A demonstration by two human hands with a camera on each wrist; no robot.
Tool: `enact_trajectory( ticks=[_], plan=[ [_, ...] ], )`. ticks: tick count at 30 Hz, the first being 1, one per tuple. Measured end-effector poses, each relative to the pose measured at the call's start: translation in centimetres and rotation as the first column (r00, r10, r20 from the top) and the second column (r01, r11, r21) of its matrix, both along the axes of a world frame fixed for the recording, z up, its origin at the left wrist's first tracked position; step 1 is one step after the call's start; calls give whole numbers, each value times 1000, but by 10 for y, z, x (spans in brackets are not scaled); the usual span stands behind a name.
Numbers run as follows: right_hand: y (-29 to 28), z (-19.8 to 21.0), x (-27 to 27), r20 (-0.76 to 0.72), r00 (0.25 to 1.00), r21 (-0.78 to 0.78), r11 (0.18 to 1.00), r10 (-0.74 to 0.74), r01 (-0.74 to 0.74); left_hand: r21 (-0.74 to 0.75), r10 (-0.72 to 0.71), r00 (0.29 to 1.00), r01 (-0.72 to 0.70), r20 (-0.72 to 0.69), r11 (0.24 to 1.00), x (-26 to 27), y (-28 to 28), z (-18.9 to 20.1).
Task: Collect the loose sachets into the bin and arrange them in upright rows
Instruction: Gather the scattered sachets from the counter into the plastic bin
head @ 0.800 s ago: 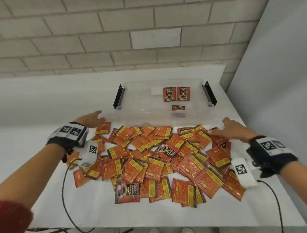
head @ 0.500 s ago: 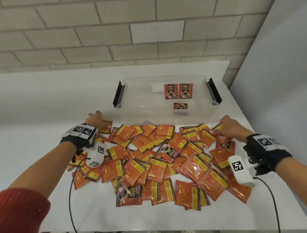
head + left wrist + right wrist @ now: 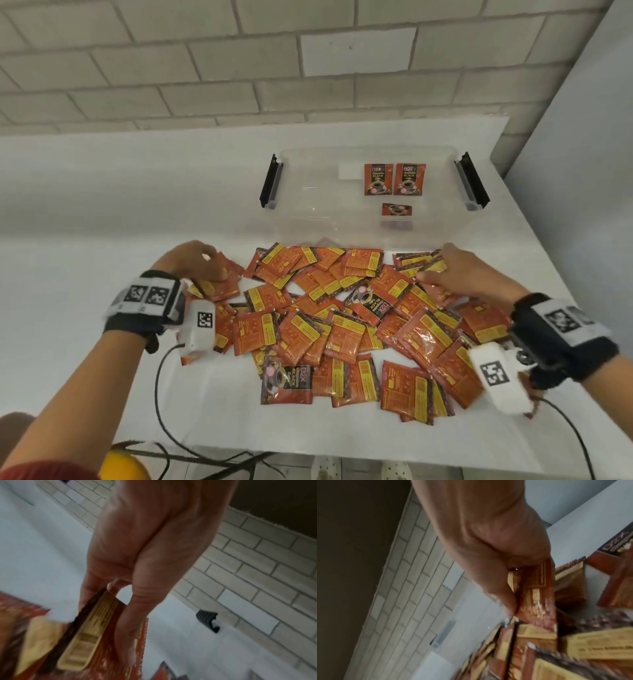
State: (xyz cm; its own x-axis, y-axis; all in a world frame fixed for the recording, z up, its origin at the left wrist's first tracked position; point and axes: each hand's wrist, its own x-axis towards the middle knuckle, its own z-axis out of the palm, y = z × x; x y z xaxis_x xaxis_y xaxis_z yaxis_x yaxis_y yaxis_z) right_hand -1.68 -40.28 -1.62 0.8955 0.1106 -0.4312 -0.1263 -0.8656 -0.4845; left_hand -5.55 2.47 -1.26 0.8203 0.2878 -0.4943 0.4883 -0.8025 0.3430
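Note:
A heap of several orange and yellow sachets (image 3: 342, 318) covers the white table in front of a clear plastic bin (image 3: 308, 205). In the bin two sachets (image 3: 394, 179) stand upright at the back and a third (image 3: 396, 209) lies flat. My left hand (image 3: 202, 263) is at the heap's far left corner and pinches a sachet (image 3: 96, 632) between thumb and fingers. My right hand (image 3: 455, 267) is at the far right corner and grips a sachet (image 3: 534, 595) by its edge.
The bin has black latches at its left end (image 3: 270, 181) and right end (image 3: 471, 183). A brick wall runs behind the table and a grey panel (image 3: 582, 171) stands at the right. Cables (image 3: 161, 394) trail off the table's near edge.
Both hands came down from open reach onto the far corners of the heap and closed on sachets. The view has shifted slightly downward.

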Motion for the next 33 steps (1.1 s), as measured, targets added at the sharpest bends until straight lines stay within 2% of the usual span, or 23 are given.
enact_trajectory(
  ticks=[4,6,10,13,17,21,23,26,30,33],
  plan=[
    [7,-14,3,108,994,-94,995,-11,22,124,26,996,-37,84,992,-12,-11,-11],
    [4,-16,4,119,991,-78,995,-53,62,141,32,989,-52,142,989,-14,-13,-12],
    [-11,-14,3,127,972,114,977,-197,183,-5,88,951,-90,295,996,-18,-19,-7],
    [-28,-4,4,99,946,286,919,-310,271,-93,124,917,-95,379,991,-19,-17,-2],
    [-52,16,0,29,896,489,788,-444,375,-297,282,872,-168,401,940,-21,-7,8],
    [-78,35,-21,-88,883,562,708,-462,427,-359,307,892,-182,332,916,-29,7,23],
    [-89,38,-39,-163,906,534,738,-390,414,-380,316,922,-216,223,899,-37,15,24],
    [-99,28,-64,-178,923,429,818,-340,384,-363,300,945,-237,129,901,-50,18,14],
    [-95,1,-76,-120,942,320,886,-314,336,-239,352,926,-314,134,919,-56,20,-13],
    [-88,-13,-75,-7,951,205,930,-310,305,-168,344,926,-318,157,933,-54,19,-27]
  ],
)
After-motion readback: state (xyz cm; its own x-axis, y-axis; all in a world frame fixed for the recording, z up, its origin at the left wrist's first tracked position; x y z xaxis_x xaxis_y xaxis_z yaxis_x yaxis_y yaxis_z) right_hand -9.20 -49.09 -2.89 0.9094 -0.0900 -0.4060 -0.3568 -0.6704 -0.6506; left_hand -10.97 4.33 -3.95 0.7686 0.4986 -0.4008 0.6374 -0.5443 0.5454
